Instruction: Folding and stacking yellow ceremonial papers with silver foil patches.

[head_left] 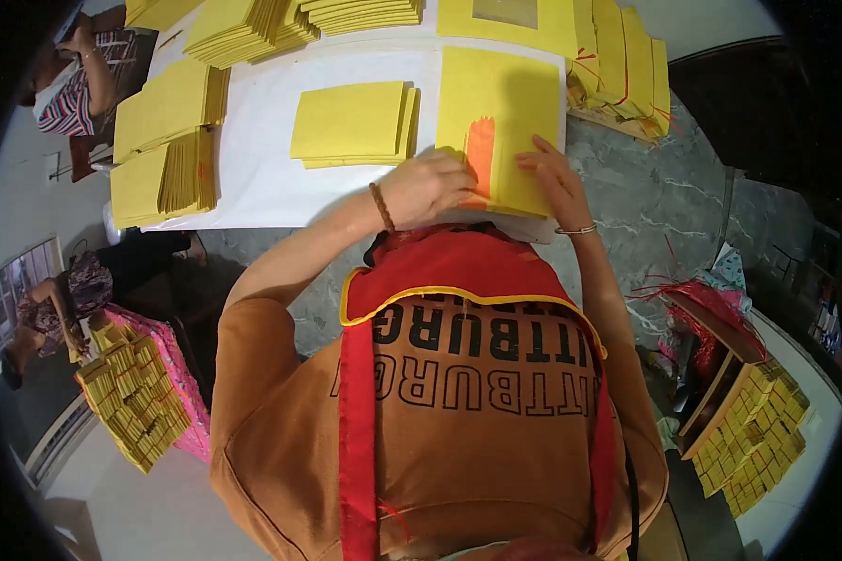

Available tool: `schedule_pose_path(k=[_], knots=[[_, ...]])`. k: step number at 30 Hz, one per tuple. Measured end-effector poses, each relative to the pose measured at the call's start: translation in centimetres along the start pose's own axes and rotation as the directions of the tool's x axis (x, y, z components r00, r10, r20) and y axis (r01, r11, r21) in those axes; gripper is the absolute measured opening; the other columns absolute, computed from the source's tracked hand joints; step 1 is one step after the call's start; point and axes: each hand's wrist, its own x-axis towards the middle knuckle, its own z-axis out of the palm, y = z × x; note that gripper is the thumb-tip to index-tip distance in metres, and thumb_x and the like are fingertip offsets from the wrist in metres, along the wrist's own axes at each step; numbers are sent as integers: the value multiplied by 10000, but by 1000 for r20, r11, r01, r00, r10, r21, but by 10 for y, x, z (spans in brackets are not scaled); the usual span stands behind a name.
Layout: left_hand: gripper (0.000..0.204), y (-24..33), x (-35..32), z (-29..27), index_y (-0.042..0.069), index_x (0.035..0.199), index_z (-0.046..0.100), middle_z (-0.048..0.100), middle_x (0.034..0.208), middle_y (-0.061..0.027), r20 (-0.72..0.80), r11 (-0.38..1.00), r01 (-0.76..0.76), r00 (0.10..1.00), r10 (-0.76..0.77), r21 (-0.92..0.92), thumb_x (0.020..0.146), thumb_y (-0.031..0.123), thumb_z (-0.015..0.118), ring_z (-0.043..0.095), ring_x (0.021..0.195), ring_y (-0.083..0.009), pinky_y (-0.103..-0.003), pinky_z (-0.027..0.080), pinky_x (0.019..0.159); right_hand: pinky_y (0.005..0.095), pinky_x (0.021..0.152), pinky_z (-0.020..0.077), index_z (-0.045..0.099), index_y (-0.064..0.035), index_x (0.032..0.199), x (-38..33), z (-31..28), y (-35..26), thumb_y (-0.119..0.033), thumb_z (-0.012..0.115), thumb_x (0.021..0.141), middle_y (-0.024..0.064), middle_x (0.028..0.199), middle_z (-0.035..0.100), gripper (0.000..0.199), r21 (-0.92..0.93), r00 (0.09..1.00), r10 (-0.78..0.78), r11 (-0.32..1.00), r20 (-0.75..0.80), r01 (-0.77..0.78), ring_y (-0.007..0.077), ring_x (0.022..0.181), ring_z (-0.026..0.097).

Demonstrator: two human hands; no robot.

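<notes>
A stack of yellow paper sheets [500, 107] lies on the white table cover [262, 178] right in front of me, with an orange painted patch [480, 154] at its near left edge. My left hand [428, 187], fingers curled, presses on the sheets beside the orange patch; I cannot make out a tool in it. My right hand [554, 178] lies flat with fingers spread on the near right part of the top sheet. A smaller pile of folded yellow sheets [354, 123] rests to the left of the stack.
More yellow paper piles stand at the left [164, 140], the far edge [243, 28] and the right [622, 65] of the table. Bundled yellow packs sit on the floor left [131, 393] and right [753, 435]. Two other people sit at the left [79, 79] [61, 299].
</notes>
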Motion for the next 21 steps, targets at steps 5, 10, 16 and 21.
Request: schedule_pose_path(k=[5, 10, 16, 21], knots=[[149, -13, 4, -3, 10, 845, 585, 566, 763, -131, 51, 931, 193, 981, -186, -309, 815, 154, 566, 557, 704, -300, -337, 444, 621, 361, 1009, 253, 596, -25, 987, 0, -4, -1, -289, 315, 927, 98, 1093, 565, 391, 254, 994, 113, 961, 0, -110, 272, 1220, 345], [179, -17, 7, -10, 4, 849, 578, 587, 792, -119, 155, 839, 390, 921, -358, -379, 823, 179, 554, 575, 705, -268, -336, 446, 623, 364, 1009, 252, 584, -28, 1015, 0, -6, -13, -186, 469, 872, 97, 1120, 557, 242, 118, 998, 53, 991, 40, -57, 246, 1220, 352], [181, -25, 3, -17, 69, 953, 595, 566, 1008, -106, 4, 925, 226, 972, -236, -307, 811, 173, 556, 522, 921, -261, -365, 408, 773, 371, 976, 295, 584, -39, 1025, 1, -5, 12, -69, 600, 766, 88, 1151, 551, 261, 68, 996, 89, 994, 2, -89, 247, 1141, 455], [288, -36, 0, -15, 106, 1045, 579, 527, 1116, -97, -120, 968, 137, 986, -114, 212, 758, 98, 561, 454, 1033, -285, -384, 367, 870, 382, 973, 281, 600, -77, 972, 4, -12, -2, -73, 614, 745, 59, 1120, 576, 227, 412, 933, 359, 851, -3, -326, 260, 1127, 477]])
